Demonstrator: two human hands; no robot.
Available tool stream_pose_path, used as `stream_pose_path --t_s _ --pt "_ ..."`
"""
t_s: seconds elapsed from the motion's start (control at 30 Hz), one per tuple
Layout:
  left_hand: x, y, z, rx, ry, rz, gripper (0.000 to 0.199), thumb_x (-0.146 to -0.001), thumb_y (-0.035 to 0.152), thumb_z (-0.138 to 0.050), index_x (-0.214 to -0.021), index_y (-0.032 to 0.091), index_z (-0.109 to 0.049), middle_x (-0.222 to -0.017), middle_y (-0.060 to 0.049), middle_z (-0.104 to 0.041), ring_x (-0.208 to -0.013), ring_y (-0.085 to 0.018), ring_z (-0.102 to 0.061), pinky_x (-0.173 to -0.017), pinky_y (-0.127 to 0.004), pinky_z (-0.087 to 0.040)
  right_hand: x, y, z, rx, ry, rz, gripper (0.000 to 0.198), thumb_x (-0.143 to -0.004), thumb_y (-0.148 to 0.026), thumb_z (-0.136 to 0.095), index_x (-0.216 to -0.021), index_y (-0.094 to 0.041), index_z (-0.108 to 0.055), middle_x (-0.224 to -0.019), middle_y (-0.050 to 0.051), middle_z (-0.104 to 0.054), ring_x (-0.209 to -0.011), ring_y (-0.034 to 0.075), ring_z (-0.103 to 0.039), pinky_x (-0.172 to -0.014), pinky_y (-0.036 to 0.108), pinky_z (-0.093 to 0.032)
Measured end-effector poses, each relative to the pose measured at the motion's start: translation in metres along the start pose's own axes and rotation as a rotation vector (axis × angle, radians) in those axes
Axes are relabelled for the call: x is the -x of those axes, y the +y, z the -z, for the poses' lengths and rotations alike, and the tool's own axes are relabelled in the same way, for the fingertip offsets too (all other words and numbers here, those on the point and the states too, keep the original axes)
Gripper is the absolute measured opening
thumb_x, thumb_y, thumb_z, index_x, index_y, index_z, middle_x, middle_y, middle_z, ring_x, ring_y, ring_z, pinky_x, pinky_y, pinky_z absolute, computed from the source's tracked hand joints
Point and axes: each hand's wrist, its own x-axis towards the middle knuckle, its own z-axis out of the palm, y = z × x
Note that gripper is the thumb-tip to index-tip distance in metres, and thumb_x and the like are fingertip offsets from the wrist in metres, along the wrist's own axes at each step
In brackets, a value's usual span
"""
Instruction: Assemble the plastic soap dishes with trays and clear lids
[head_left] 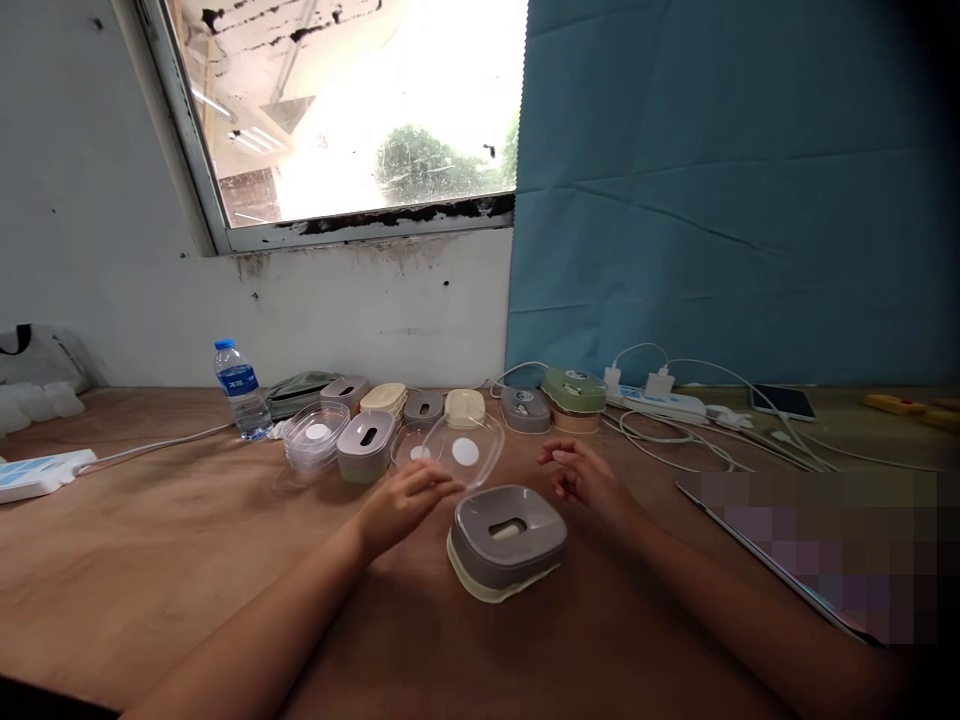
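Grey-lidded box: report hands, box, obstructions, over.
Left hand at edge of clear lid, grip unclear. Right hand empty, fingers loosely curled. Grey-lidded box on table, between forearms. Clear lid just beyond box.

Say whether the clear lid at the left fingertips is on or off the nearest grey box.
Off: the clear lid tilts beyond the grey box, whose slotted top is uncovered.

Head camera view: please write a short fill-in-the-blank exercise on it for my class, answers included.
1. The left hand holds a clear plastic piece whose round label is coloured ____.
2. The right hand is holding ____.
3. The cap of the water bottle is coloured ____.
Missing words: white; nothing; blue.
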Motion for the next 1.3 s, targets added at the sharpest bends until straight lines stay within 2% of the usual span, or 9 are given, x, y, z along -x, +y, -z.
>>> stream_pose_path --t_s 0.2,0.5,0.67,0.77,0.83,0.9,1.03,1.23,1.3 --pt "0.014 -0.037 -0.012 -0.059 0.059 0.235 0.024 -0.086 0.016 -0.040 -0.105 0.017 -0.056 -0.091 -0.007 -0.058 -0.087 -0.015 -0.054 -0.077 -0.031 -0.048 -0.011 0.022 0.009 0.125 0.080 0.046 0.017 -0.065 -0.032 -0.055 -0.074 -0.020 -0.048 -0.055 -0.005 -0.046 -0.044 0.009 -0.043 -0.039 0.020 -0.030" --pt "0.017 -0.046 -0.018 -0.060 -0.096 0.434 0.023 -0.086 0.020 -0.040 -0.095 0.016 -0.061 -0.090 -0.007 -0.061 -0.085 -0.015 -0.057 -0.078 -0.030 -0.047 -0.008 0.025 0.009 0.221 -0.020 0.111 0.014 -0.066 -0.031 -0.056 -0.074 -0.021 -0.050 -0.058 -0.005 -0.046 -0.053 0.012 -0.044 -0.049 0.025 -0.036" --pt "0.019 -0.047 -0.016 -0.050 -0.122 0.420 0.024 -0.085 0.019 -0.040 -0.100 0.017 -0.059 -0.092 -0.007 -0.061 -0.086 -0.016 -0.057 -0.080 -0.031 -0.046 -0.006 0.024 0.013 0.229 -0.126 0.131 0.018 -0.068 -0.035 -0.054 -0.080 -0.021 -0.053 -0.070 -0.001 -0.054 -0.068 0.017 -0.052 -0.063 0.030 -0.042" --pt "0.021 -0.048 -0.013 -0.089 -0.161 0.404 0.025 -0.081 0.018 -0.046 -0.103 0.018 -0.058 -0.096 -0.007 -0.063 -0.090 -0.019 -0.057 -0.083 -0.035 -0.044 -0.004 0.023 0.017 0.200 -0.376 0.154 0.040 -0.066 -0.042 -0.059 -0.099 -0.021 -0.054 -0.093 0.004 -0.058 -0.089 0.022 -0.053 -0.078 0.035 -0.042" --pt "0.021 -0.050 -0.013 -0.098 -0.190 0.410 0.026 -0.080 0.016 -0.047 -0.104 0.018 -0.057 -0.097 -0.007 -0.063 -0.090 -0.019 -0.057 -0.083 -0.035 -0.044 -0.001 0.021 0.019 0.208 -0.596 0.194 0.063 -0.060 -0.046 -0.065 -0.114 -0.020 -0.047 -0.111 0.008 -0.053 -0.103 0.025 -0.049 -0.088 0.038 -0.038" --pt "0.021 -0.051 -0.013 -0.099 -0.220 0.419 0.026 -0.081 0.015 -0.045 -0.104 0.018 -0.057 -0.096 -0.007 -0.064 -0.088 -0.018 -0.057 -0.082 -0.034 -0.044 0.002 0.018 0.019 0.294 -0.717 0.243 0.081 -0.053 -0.045 -0.073 -0.123 -0.021 -0.040 -0.124 0.009 -0.044 -0.114 0.028 -0.042 -0.096 0.040 -0.031" --pt "0.020 -0.051 -0.011 -0.096 -0.291 0.393 0.025 -0.083 0.015 -0.043 -0.103 0.017 -0.057 -0.096 -0.007 -0.064 -0.087 -0.018 -0.058 -0.080 -0.032 -0.045 0.009 0.012 0.015 0.508 -0.725 0.323 0.092 -0.046 -0.036 -0.079 -0.126 -0.023 -0.036 -0.128 0.009 -0.041 -0.116 0.029 -0.039 -0.098 0.042 -0.029" --pt "0.021 -0.046 -0.003 -0.055 -0.340 0.376 0.027 -0.081 0.012 -0.043 -0.102 0.018 -0.058 -0.095 -0.007 -0.063 -0.088 -0.018 -0.057 -0.080 -0.031 -0.046 0.013 0.008 0.013 0.489 -0.676 0.349 0.085 -0.047 -0.037 -0.077 -0.123 -0.023 -0.040 -0.120 0.008 -0.048 -0.108 0.029 -0.047 -0.092 0.040 -0.037" --pt "0.019 -0.040 -0.001 -0.047 -0.303 0.373 0.027 -0.078 0.015 -0.049 -0.104 0.017 -0.057 -0.096 -0.008 -0.062 -0.092 -0.020 -0.055 -0.084 -0.035 -0.044 0.012 0.010 0.014 0.477 -0.631 0.349 0.081 -0.049 -0.037 -0.076 -0.121 -0.022 -0.041 -0.119 0.008 -0.048 -0.107 0.029 -0.047 -0.091 0.041 -0.037"
